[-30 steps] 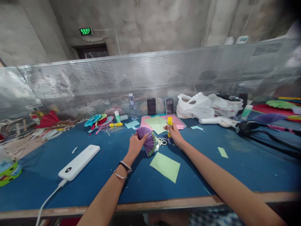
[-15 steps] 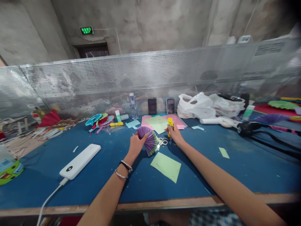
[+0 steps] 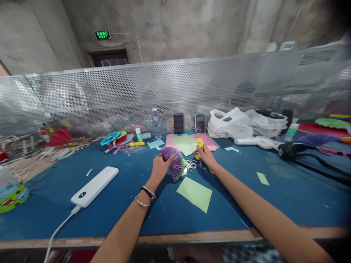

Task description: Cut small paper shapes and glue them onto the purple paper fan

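Note:
My left hand is closed on a pleated purple paper fan with green marks along its outer edge, the thumb lying across the folds. To its right my right hand grips a yellow glue stick, held upright above the table. Between the hands, scissors with pale handles lie partly behind the fan. Nearer to me rests a light green paper sheet. Behind the hands are more green paper and pink sheets.
A white power bank with a cable lies at left. Toward the back stand a water bottle, another yellow glue stick, colourful paper flowers and white plastic bags. Black straps lie at right. A perforated metal screen borders the table.
The glue stick has tilted slightly in my right hand. My left hand and the fan hold nearly the same place; the whole view has shifted a little.

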Demonstrator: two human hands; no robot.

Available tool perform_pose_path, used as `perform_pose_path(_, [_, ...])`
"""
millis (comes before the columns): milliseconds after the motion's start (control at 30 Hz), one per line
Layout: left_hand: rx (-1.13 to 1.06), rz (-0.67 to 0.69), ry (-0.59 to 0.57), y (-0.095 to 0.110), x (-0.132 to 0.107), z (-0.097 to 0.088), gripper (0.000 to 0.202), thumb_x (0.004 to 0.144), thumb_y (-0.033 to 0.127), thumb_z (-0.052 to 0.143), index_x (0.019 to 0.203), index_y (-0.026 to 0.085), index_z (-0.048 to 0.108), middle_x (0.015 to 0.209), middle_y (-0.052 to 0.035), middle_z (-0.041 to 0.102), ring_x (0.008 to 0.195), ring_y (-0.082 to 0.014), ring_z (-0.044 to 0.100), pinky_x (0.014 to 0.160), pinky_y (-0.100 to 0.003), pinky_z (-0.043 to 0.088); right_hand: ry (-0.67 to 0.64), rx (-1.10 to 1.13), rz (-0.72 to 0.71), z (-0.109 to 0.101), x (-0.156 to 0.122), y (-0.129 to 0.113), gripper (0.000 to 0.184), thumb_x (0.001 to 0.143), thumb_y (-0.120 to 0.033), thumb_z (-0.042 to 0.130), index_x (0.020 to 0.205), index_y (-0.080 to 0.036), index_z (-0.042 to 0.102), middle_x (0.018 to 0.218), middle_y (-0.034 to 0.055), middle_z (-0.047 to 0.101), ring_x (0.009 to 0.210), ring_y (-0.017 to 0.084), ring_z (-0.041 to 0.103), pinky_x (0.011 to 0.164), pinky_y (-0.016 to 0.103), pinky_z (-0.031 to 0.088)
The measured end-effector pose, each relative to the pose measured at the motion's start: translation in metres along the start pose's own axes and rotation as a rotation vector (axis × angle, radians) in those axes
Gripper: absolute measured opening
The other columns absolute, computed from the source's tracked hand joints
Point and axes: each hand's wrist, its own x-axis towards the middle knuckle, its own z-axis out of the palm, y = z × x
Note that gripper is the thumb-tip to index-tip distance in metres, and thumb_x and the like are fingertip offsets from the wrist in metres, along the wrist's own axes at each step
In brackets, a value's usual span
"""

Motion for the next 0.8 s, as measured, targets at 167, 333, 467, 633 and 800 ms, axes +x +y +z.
perform_pose_path(167, [0.005,-0.006,-0.01,0.0,0.0,-0.001,0.052,0.071,0.057,0.052,0.078,0.008,0.065,0.069,-0.0094,0.065,0.063,-0.0195,0.059,0.059,-0.028,0.042,0.021,0.003,-0.012,0.001,0.0,-0.003,0.038,0.077,-0.057,0.042,0.086,-0.021,0.047,0.081,0.0028,0.066,0.064,0.014,0.055,0.057,0.025,0.041])
perform_pose_path(333, [0.026,-0.004,-0.001,0.0,0.0,-0.002,0.052,0.071,0.058,0.052,0.078,0.008,0.065,0.069,-0.01,0.066,0.064,-0.02,0.059,0.059,-0.028,0.041,0.107,0.032,-0.036,-0.001,-0.001,-0.007,0.042,0.077,-0.059,0.042,0.092,-0.021,0.05,0.089,0.0045,0.064,0.074,0.017,0.056,0.06,0.026,0.042])
perform_pose_path(467, [0.023,-0.014,0.031,0.0,0.0,-0.002,0.05,0.07,0.057,0.053,0.077,0.009,0.065,0.07,-0.0104,0.066,0.064,-0.0201,0.059,0.06,-0.028,0.04,0.179,0.042,-0.069,-0.005,-0.001,-0.016,0.041,0.077,-0.058,0.042,0.09,-0.021,0.053,0.084,0.0032,0.06,0.072,0.017,0.054,0.061,0.028,0.042])
perform_pose_path(633, [-0.001,-0.03,0.054,0.002,0.0,-0.002,0.047,0.068,0.057,0.056,0.071,0.011,0.065,0.065,-0.0088,0.064,0.06,-0.0188,0.057,0.058,-0.027,0.04,0.284,0.124,-0.196,-0.007,-0.007,-0.032,0.04,0.079,-0.057,0.04,0.092,-0.021,0.052,0.074,0.0009,0.055,0.066,0.015,0.051,0.059,0.026,0.042])
perform_pose_path(800, [0.027,-0.007,0.082,0.005,-0.003,-0.003,0.048,0.069,0.058,0.054,0.063,0.011,0.063,0.054,-0.0048,0.059,0.051,-0.0154,0.052,0.052,-0.025,0.036,0.143,0.285,-0.228,0.004,-0.026,-0.049,0.038,0.072,-0.05,0.056,0.095,-0.021,0.054,0.09,0.0042,0.062,0.08,0.017,0.058,0.069,0.028,0.046])
